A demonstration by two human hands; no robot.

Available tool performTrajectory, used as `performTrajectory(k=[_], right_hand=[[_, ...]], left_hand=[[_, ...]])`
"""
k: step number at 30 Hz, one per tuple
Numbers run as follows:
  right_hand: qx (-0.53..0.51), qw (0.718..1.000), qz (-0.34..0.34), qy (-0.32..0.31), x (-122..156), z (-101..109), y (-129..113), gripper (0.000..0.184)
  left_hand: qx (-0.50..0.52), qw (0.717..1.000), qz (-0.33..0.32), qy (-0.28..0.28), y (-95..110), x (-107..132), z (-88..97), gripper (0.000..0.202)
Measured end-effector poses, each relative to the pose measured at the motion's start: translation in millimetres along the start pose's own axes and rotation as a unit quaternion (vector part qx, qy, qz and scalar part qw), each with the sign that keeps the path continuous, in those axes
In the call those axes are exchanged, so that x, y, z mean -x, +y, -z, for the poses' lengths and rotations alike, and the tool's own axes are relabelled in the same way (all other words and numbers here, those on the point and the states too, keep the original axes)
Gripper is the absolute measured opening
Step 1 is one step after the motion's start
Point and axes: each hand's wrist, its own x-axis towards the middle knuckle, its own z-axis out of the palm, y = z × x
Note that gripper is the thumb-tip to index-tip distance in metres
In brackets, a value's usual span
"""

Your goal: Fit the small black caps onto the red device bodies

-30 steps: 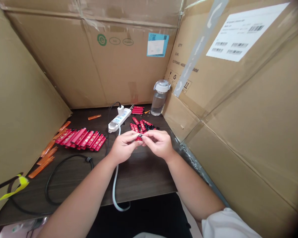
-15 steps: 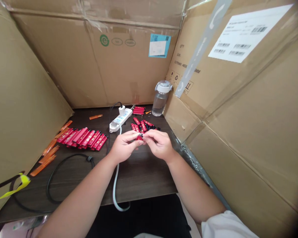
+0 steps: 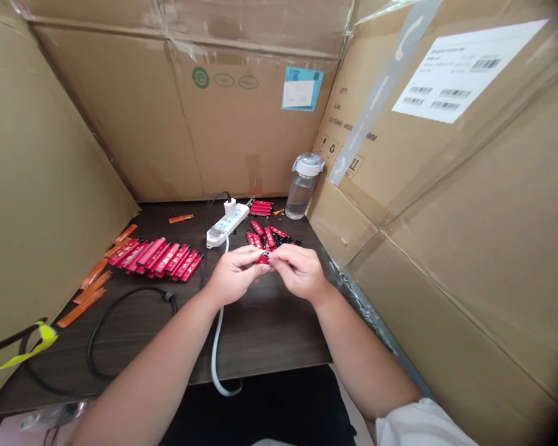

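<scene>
A small red piece with a black end [image 3: 263, 258] is held between my two hands above the dark table. My left hand [image 3: 236, 274] pinches its body between thumb and fingers. The thumb and fingertips of my right hand [image 3: 300, 271] are closed at its black end; most of the piece is hidden by the fingers. Just behind my hands lies a loose heap of red pieces and black parts [image 3: 270, 235]. To the left, many similar flat red sticks with black ends and light lettering [image 3: 155, 257] lie piled in a row.
A white power strip [image 3: 227, 226] with a plug and cables stands mid-table. Behind it lie more red sticks [image 3: 261, 207]. A clear water bottle [image 3: 300, 192] stands at back right. Orange strips [image 3: 93, 275] lie at left, near a looped black cable [image 3: 90, 347]. Cardboard walls [image 3: 241, 142] surround the table.
The view has shifted slightly. Both hands stay together on the red piece, with its black end turned a little between the fingertips.
</scene>
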Motion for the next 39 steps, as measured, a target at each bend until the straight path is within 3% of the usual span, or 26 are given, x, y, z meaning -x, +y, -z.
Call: performTrajectory(k=[6,9,11,13,15,17,20,23,30,39], right_hand=[[0.041,0.997,0.024,-0.055,-2.4,4.3,-0.2,0.015],[0.05,0.993,0.018,-0.102,-1.8,5.0,6.4,0.019],[0.056,0.99,0.014,-0.127,-0.7,6.6,14.5,0.02],[0.08,0.99,-0.014,-0.114,0.3,11.4,24.4,0.02],[0.128,0.986,-0.084,-0.07,1.2,19.9,34.6,0.019],[0.188,0.962,-0.186,-0.067,2.6,30.3,44.1,0.019],[0.26,0.889,-0.326,-0.189,6.8,42.6,56.2,0.017],[0.29,0.832,-0.391,-0.265,12.2,46.4,65.0,0.014],[0.286,0.804,-0.432,-0.292,19.9,43.2,77.3,0.008],[0.285,0.81,-0.424,-0.29,25.4,27.3,86.3,0.012]], left_hand=[[-0.037,0.999,0.003,0.001,-1.2,-0.5,-1.5,0.019],[-0.096,0.995,-0.006,0.022,-11.5,-3.0,-2.7,0.016],[-0.12,0.991,0.024,0.051,-22.7,-5.3,-3.4,0.017],[-0.121,0.987,0.075,0.073,-34.6,-7.7,-3.4,0.018],[-0.121,0.983,0.113,0.086,-44.0,-9.9,-2.4,0.016],[-0.117,0.98,0.131,0.094,-49.2,-11.5,-0.8,0.013],[-0.095,0.981,0.142,0.097,-50.3,-12.9,2.2,0.013],[-0.088,0.981,0.151,0.089,-50.0,-13.5,6.7,0.015],[-0.154,0.974,0.153,0.069,-59.0,-13.4,22.1,0.018],[-0.212,0.963,0.161,0.05,-51.4,-12.8,22.2,0.017]])
